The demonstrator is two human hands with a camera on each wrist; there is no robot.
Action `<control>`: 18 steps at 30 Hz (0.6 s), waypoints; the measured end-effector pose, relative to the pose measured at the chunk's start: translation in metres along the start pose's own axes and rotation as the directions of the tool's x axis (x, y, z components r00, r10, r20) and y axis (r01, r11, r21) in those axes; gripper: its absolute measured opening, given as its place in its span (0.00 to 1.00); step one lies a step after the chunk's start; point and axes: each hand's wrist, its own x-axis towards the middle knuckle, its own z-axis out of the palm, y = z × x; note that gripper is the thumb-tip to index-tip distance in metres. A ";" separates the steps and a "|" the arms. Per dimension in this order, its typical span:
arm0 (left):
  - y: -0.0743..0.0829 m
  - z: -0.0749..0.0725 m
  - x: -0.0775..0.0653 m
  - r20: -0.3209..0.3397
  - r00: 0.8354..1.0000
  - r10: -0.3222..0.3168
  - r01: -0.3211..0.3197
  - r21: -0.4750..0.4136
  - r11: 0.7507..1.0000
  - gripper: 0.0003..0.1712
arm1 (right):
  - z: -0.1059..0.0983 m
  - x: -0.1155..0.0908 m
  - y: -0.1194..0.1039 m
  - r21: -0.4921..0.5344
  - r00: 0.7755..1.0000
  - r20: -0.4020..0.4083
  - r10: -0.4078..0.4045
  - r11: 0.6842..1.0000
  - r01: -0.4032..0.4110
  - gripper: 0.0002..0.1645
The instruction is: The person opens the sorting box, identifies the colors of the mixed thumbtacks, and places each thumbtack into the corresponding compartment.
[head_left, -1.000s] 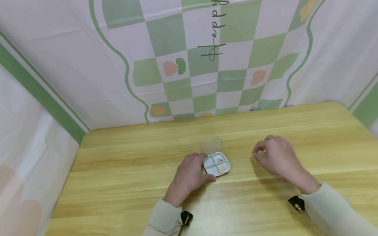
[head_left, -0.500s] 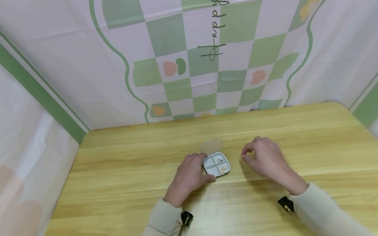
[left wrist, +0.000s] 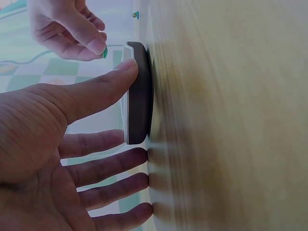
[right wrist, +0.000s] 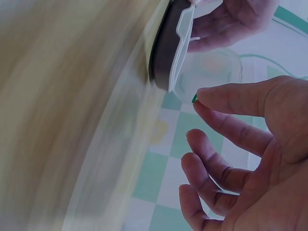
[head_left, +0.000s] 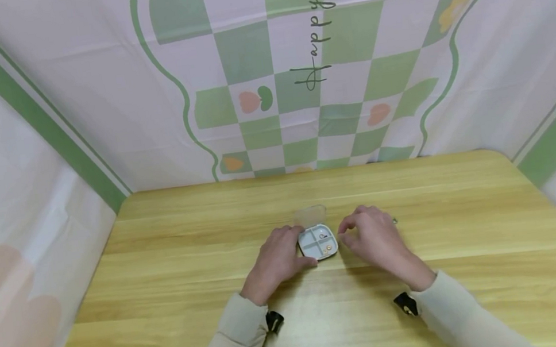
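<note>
A small pill box [head_left: 311, 250] with four white compartments and a dark base lies on the table, its clear lid [head_left: 311, 215] tipped back. Tiny gold-coloured pieces [head_left: 327, 248] lie in the near right compartment, and a small ring-like piece [head_left: 323, 236] in the far right one. My left hand [head_left: 278, 257] holds the box from its left side, thumb on the near edge and index finger at the far edge. Just right of the box, my right hand [head_left: 377, 239] pinches a tiny green piece [right wrist: 194, 98] between thumb and index finger; its kind is too small to tell.
Another tiny green piece [head_left: 395, 220] sits on the wooden table [head_left: 185, 219] behind my right hand. A printed cloth [head_left: 294, 50] hangs along the table's back edge, with more cloth at both sides. Each wrist carries a black camera mount [head_left: 405, 303].
My right hand has moved left toward the pill box, revealing the green piece on the table behind it. My left hand and the box have stayed put.
</note>
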 end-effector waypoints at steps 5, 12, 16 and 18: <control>0.000 0.000 0.000 0.003 1.000 -0.003 0.003 0.000 1.000 0.39 | 0.005 0.002 -0.008 0.008 1.000 -0.011 -0.029 1.000 0.029 0.03; -0.001 0.001 0.001 0.003 1.000 -0.005 0.005 -0.002 1.000 0.38 | 0.012 0.006 -0.019 0.009 0.998 -0.001 -0.055 0.998 0.055 0.04; -0.002 0.001 0.001 0.003 1.000 -0.006 0.006 -0.009 1.000 0.37 | 0.016 0.007 -0.024 0.001 0.997 0.018 -0.071 0.997 0.071 0.04; -0.002 0.001 0.001 0.001 1.000 -0.002 0.002 -0.009 1.000 0.36 | 0.017 0.007 -0.026 -0.001 0.996 0.024 -0.080 0.997 0.080 0.03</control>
